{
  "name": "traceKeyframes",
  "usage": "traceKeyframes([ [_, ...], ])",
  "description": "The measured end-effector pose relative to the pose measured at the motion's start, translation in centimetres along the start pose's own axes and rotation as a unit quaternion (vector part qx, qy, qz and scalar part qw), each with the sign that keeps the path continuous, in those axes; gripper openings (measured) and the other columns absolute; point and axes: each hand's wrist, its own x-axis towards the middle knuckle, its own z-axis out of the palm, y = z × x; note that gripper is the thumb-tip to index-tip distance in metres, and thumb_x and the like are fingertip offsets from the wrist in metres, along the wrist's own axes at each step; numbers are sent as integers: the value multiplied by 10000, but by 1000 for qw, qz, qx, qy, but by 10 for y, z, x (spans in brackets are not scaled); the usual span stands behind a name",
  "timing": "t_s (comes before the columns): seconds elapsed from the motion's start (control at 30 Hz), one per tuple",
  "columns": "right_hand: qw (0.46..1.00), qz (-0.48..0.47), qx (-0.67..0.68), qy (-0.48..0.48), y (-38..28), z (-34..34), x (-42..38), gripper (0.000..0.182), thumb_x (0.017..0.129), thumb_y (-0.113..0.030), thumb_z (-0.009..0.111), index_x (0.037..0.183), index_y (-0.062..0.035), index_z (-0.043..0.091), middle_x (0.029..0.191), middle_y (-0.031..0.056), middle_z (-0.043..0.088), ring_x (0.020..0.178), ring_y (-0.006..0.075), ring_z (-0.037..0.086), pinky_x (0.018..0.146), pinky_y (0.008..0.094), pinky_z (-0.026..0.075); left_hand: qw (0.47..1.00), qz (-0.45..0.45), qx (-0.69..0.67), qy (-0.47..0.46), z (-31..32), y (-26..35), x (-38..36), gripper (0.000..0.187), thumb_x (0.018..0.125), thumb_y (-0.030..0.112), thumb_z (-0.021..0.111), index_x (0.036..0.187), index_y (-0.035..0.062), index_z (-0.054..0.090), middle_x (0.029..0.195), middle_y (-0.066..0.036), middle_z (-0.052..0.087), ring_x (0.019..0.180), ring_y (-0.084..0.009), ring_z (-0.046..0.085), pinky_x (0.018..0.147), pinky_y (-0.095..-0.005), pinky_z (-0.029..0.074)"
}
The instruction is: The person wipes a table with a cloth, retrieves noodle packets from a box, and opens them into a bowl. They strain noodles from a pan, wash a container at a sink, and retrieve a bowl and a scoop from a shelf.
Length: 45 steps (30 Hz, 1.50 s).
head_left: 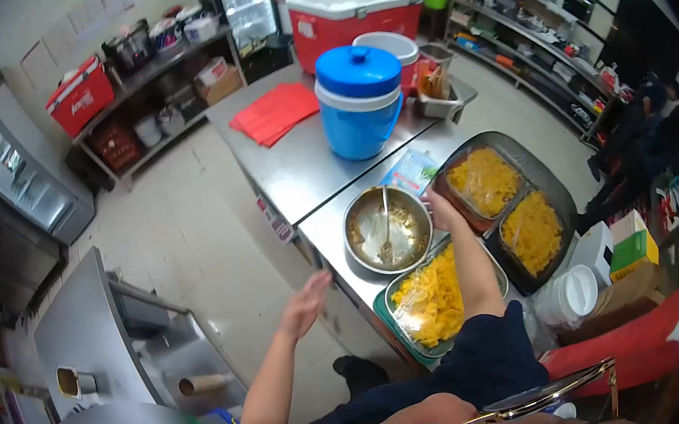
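Head view: steel bowl [357, 220] close to the edge, right hand [443, 208] close to the bowl

You're at the corner of a steel table [281, 187], and it's tight in there; the steel bowl sits near the table's left edge, a spoon [386, 210] leaning in it with its handle up at the far rim, smears of food on the inside; your right hand is at the bowl's right side, by a flat packet [409, 171], and whether it grasps the rim, the packet or nothing, you can't tell from this angle; your left hand [307, 303] hangs out over the floor, fingers stretched and spread a little, nothing in its hold, well short of the bowl!

Now the danger spots; your right forearm [474, 272] spans the gap between the near tray [391, 324] of yellow food [426, 299] and the black tray [552, 165] with its two filled containers, so a dip of the elbow could drag your sleeve [492, 346] through that food; a one-sided push from the right could slide the bowl towards the open edge, with no left hand there to catch it; a bump on that spoon handle could flip it out; and the blue cooler [359, 129] stands just beyond, so a long reach might clip it.
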Motion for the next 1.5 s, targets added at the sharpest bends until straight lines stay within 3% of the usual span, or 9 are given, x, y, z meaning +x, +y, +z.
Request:
traceKeyframes([
  [0.4,997,-71,5,-12,-13,44,-33,481,885,-472,426,1147,-78,510,1084,58,542,937,166,528,817,298,443,975,147,-157,-58,13,-22,85,140,763,73,499,824,25,615,1107,-117,541,1238,-324,348,1057,-404,214],
  [0.77,851,-140,-28,-505,32,294,-193,563,914,-462,345,1346,-107,275,1377,85,306,1260,232,291,1039,372,225,894,419,93,131,133,37,-300,86,705,59,615,650,9,571,1101,-139,511,1140,-278,453,977,-395,304],
  [0.8,805,-261,-137,-514,71,328,-177,594,914,-486,315,1361,-102,241,1393,89,279,1265,242,278,1046,383,206,857,464,107,196,143,20,-353,86,705,59,615,650,9,571,1101,-139,511,1140,-278,453,977,-395,304],
  [0.87,812,-47,-49,-580,127,389,-247,633,908,-512,299,1366,-80,225,1408,96,255,1290,259,238,1060,389,173,789,527,181,259,181,-33,-439,57,731,56,619,718,1,612,1124,-127,494,1202,-339,391,998,-440,272],
  [0.93,612,23,-101,-784,185,443,-354,652,898,-526,315,1363,-76,231,1406,93,258,1290,265,236,1059,406,169,699,588,182,364,224,-105,-516,39,737,37,613,740,-2,618,1130,-129,488,1216,-340,373,1013,-447,274],
  [1.0,597,60,-192,-776,266,473,-427,657,861,-547,397,1342,-115,283,1371,82,311,1251,266,290,1043,421,198,585,630,192,473,284,-175,-571,30,750,26,600,748,5,620,1131,-131,486,1218,-351,365,1021,-460,263],
  [1.07,442,169,-161,-866,339,486,-519,556,901,-466,378,1331,-121,299,1332,68,373,1230,229,337,1014,409,269,470,666,130,564,348,-241,-602,35,749,19,587,751,12,622,1148,-134,480,1221,-365,356,1018,-475,268],
  [1.33,106,318,-419,-844,562,372,-797,498,895,-514,348,1268,-183,343,1210,65,438,1066,237,469,860,456,422,-40,686,165,707,500,-450,-597,93,775,79,532,725,62,609,1139,-122,501,1193,-359,379,931,-477,390],
  [1.5,9,331,-529,-781,612,277,-902,516,884,-531,348,1219,-139,370,1177,65,466,1046,215,483,799,465,439,-151,667,38,728,555,-544,-625,171,777,111,546,893,-8,587,1109,-117,519,1156,-322,419,902,-436,406],
])
